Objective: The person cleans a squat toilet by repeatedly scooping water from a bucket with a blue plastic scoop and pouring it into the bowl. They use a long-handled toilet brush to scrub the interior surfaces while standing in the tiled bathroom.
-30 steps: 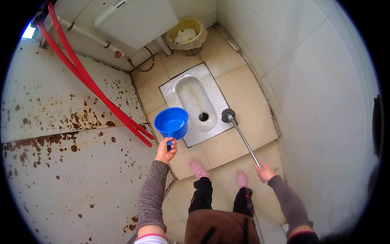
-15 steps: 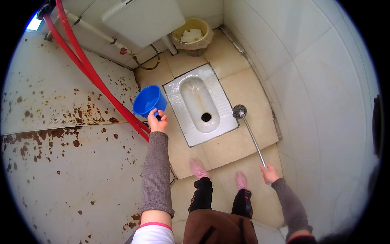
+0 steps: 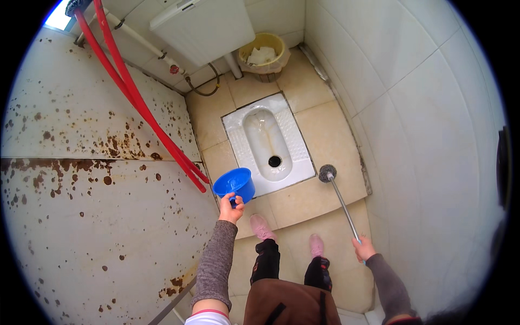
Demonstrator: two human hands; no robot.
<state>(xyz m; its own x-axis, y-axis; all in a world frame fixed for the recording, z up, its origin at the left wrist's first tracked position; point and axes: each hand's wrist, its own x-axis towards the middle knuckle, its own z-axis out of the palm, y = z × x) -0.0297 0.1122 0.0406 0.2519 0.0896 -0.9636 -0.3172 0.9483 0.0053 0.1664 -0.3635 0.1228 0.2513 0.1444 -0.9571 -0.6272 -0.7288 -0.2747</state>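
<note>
Head view: left hand holds blue scoop beside squat toilet edge.

A small tiled toilet cubicle — a white squat pan is set into the beige floor tiles at the centre of the frame. Above it hangs a white cistern, with a yellow waste bin beside it at top centre. Red hoses run down the rust-spotted wall on the left — pale wall tiles fill the right.
</note>
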